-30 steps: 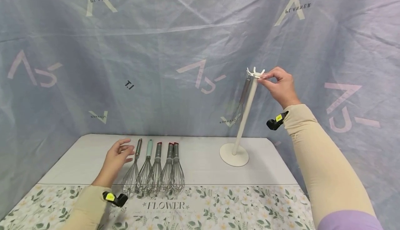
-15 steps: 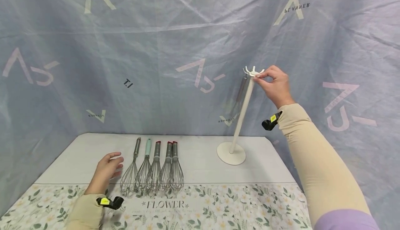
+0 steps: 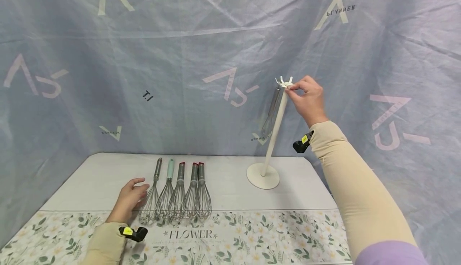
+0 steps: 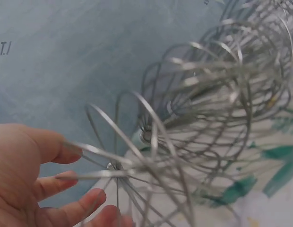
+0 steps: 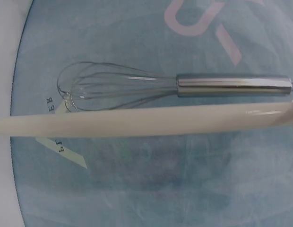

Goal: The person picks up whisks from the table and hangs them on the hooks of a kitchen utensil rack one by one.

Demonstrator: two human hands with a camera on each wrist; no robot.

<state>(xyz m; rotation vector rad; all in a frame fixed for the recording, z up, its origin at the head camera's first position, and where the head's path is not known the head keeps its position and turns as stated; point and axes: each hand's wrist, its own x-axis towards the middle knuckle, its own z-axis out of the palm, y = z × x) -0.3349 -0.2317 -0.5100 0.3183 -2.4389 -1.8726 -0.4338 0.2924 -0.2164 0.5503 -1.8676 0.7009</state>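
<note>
My right hand (image 3: 309, 99) pinches a hook at the top of a white hook stand (image 3: 275, 131), which leans slightly to the right. A small steel whisk (image 5: 234, 85) hangs from another hook, beside the pole. On the table, my left hand (image 3: 129, 196) is at the wire loops of the leftmost whisk (image 3: 157, 169), a steel-handled one. In the left wrist view its fingers (image 4: 66, 150) are spread, overlapping the wires. To the right of that whisk lie a mint-handled whisk (image 3: 170, 169) and several grey-handled whisks (image 3: 181, 172) with red ends.
The stand's round base (image 3: 263, 181) rests on the white part of the table (image 3: 230, 185). Along the near side runs a floral mat (image 3: 281, 237) printed "FLOWER". A grey-blue cloth (image 3: 201, 109) hangs behind everything.
My left hand drew back from the leftmost whisk's handle, then came to its wires. The right hand stays on the hook; stand and hand shift a little left in view, and the hanging whisk shows more.
</note>
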